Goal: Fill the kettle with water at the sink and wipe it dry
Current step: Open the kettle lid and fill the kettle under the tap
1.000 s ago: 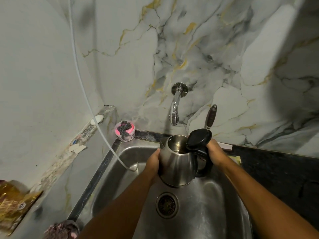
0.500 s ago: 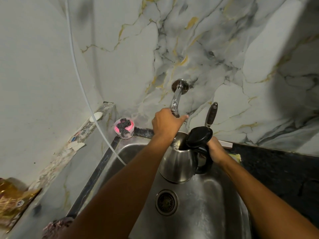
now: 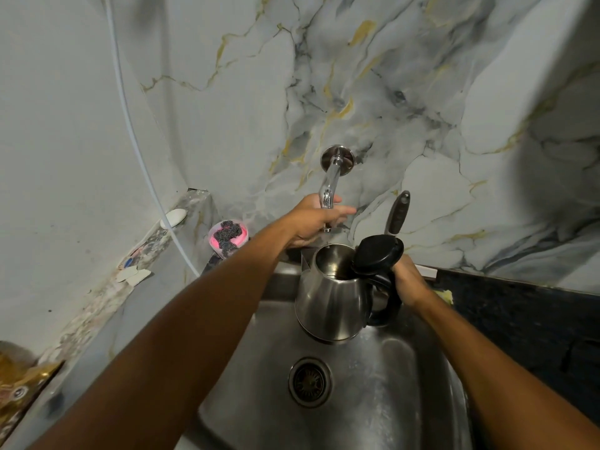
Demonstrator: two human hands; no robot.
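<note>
A steel kettle (image 3: 328, 303) with its black lid (image 3: 378, 254) flipped open hangs over the steel sink (image 3: 383, 397), tilted slightly toward me. My right hand (image 3: 407, 279) grips its black handle on the right side. My left hand (image 3: 315, 222) is wrapped around the lower end of the chrome tap (image 3: 329, 183), which juts from the marble wall just above the kettle's mouth. No water stream is visible.
A pink tub holding a dark scrubber (image 3: 229, 238) sits at the sink's back left corner. A white hose (image 3: 130, 125) runs down the left wall. A knife handle (image 3: 397, 212) leans on the wall behind the kettle. Dark counter (image 3: 519, 313) lies to the right.
My left hand left the kettle's side and rose to the tap, now gripping its lower end. The kettle stays held over the sink by my right hand.
</note>
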